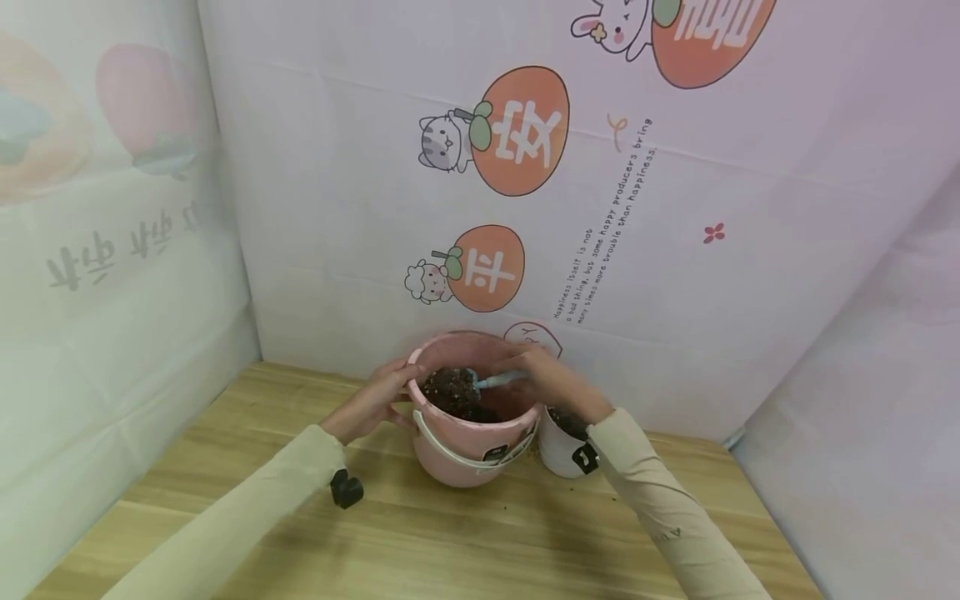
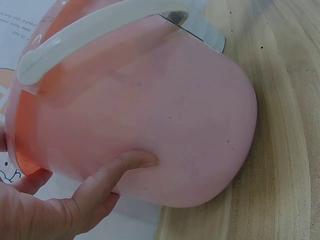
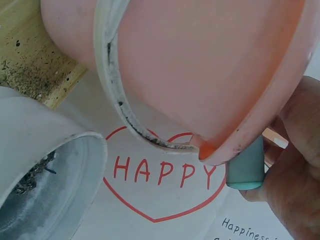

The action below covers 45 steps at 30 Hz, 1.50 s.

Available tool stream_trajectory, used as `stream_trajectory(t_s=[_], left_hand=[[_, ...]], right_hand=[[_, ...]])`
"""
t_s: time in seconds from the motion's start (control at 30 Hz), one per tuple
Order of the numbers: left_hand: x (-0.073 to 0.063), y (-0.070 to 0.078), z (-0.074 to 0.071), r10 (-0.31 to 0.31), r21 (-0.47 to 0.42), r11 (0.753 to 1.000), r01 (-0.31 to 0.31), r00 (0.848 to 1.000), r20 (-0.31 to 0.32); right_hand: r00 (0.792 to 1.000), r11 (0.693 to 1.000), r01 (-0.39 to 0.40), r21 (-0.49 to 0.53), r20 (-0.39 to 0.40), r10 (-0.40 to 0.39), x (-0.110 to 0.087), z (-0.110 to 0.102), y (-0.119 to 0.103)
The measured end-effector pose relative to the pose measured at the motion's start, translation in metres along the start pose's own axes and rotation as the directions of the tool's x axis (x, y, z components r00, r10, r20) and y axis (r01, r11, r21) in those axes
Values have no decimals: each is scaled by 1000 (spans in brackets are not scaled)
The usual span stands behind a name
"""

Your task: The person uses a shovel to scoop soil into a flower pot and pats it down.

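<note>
A pink bucket [image 1: 457, 462] with a white handle [image 2: 100, 30] stands on the table near the wall, dark soil [image 1: 450, 390] inside. My left hand [image 1: 381, 396] holds its left side: the thumb lies over the rim, and fingers touch the outer wall in the left wrist view. Reaching over the bucket's right side, my right hand [image 1: 551, 379] grips a small trowel by its pale blue-green handle [image 3: 245, 165]. The trowel's blue blade [image 1: 474, 382] sits in the bucket against the soil, partly covered by it.
Right of the bucket stands a white pot [image 1: 558, 450] with dark soil, partly behind my right arm. Loose soil crumbs [image 3: 25, 80] lie on the wooden table [image 1: 420, 542]. A small black object [image 1: 347, 490] shows by my left sleeve. Printed white cloth [image 1: 337, 208] walls the back and sides.
</note>
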<state>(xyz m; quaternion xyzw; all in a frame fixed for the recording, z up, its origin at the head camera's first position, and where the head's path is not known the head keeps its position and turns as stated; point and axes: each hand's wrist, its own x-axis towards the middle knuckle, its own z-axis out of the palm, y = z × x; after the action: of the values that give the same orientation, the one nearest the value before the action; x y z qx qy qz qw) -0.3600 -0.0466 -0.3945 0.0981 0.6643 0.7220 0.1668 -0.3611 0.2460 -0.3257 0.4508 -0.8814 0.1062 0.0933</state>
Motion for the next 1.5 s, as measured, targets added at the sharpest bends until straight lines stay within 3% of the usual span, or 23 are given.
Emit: stream_trajectory(t_s=[0.2,0.4,0.73,1.0,1.1,1.5], left_hand=[[0,-1,0,5,-1,1000,-5,1000,3],[1,-2,1,-13,-2,1000,13,1000,-5],[3,1,1,-9,0,1000,9,1000,1],[1,2,1,-10,-14,1000,10,1000,-1],[1,2,1,-13,-9,1000,13,1000,-7],[2,0,-2,-15,-12,1000,15,1000,-2]], right_hand=[[999,999,-24,-40,-40,23,-6,2,-2],[991,996,-15,-87,-131,4,-11,7,0],[975,991,-99,-90,-207,79,-20,-2,5],[967,993,-60,-103,-251,33,-25,-8,14],[968,994,-50,-93,-251,25,-28,-10,16],[971,982,-157,-108,-201,133,-39,-26,19]])
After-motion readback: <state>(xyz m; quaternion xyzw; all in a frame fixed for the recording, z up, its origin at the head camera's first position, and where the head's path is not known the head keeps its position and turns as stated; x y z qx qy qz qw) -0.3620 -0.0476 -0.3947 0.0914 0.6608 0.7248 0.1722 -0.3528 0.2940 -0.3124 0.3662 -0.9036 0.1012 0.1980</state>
